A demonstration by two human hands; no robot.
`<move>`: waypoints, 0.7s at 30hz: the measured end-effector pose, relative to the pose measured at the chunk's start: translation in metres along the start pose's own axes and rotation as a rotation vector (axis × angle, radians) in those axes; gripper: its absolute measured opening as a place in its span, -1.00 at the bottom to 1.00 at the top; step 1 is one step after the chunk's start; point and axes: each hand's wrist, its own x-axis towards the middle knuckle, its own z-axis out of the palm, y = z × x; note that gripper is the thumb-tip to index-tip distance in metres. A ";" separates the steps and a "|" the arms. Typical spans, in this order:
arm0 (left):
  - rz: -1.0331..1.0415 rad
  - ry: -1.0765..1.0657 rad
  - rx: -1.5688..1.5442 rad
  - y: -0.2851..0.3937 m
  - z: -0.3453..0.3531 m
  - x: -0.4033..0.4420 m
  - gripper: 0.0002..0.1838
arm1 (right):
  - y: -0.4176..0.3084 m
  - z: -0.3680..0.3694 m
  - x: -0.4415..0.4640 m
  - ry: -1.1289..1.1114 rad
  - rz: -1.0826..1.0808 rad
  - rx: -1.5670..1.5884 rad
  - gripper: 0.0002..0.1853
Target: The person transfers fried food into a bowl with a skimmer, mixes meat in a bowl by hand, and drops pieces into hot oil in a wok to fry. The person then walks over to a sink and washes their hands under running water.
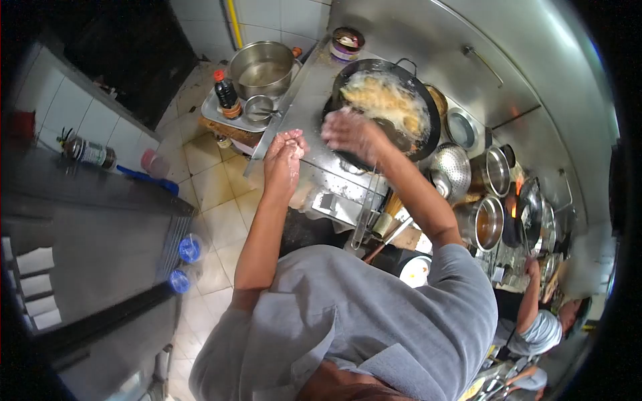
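My left hand [286, 152] is raised beside the edge of the steel counter, its fingers curled in. A pale, wet coating clings to it, and a whitish lump shows at the palm, too unclear to name. My right hand [349, 135] hovers over the near left rim of a black wok [433, 127], blurred by motion. Its fingers look stretched out, and I see nothing held in them. In the wok, pale golden pieces of food [384, 97] fry in foaming oil.
Left of the counter, a large steel pot [262, 67], a dark sauce bottle [226, 92] and a small metal bowl [258, 108] stand together. Right of the wok are a perforated strainer [452, 168] and several pots. Another person [538, 331] works farther right, near a flame [516, 197].
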 end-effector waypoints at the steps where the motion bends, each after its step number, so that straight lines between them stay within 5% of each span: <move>1: 0.119 -0.076 0.092 -0.002 0.013 0.002 -0.65 | 0.008 0.016 -0.013 0.002 0.098 0.060 -0.37; 4: 0.272 -0.178 0.478 0.006 0.067 -0.004 -0.66 | 0.019 0.038 -0.043 -0.077 0.166 0.426 -0.49; 7: -0.037 -0.255 0.403 0.011 0.098 -0.015 -0.58 | 0.024 0.039 -0.049 -0.009 0.017 0.621 -0.54; 11: 0.180 -0.232 0.359 0.005 0.095 -0.010 -0.69 | 0.037 -0.004 -0.048 0.271 -0.007 0.624 -0.63; 12: 0.231 -0.194 0.288 0.006 0.090 -0.008 -0.70 | 0.024 0.003 -0.058 0.405 -0.057 0.575 -0.59; 15: 0.208 -0.066 0.240 0.017 0.056 -0.004 -0.70 | 0.017 -0.027 -0.082 0.321 -0.144 0.492 -0.59; 18: 0.150 0.091 0.221 0.024 0.009 -0.013 -0.68 | 0.006 -0.043 -0.095 0.585 -0.254 0.310 -0.60; 21: 0.093 0.264 0.318 0.026 -0.040 -0.040 -0.66 | 0.043 -0.151 -0.073 0.695 -0.368 -0.403 -0.53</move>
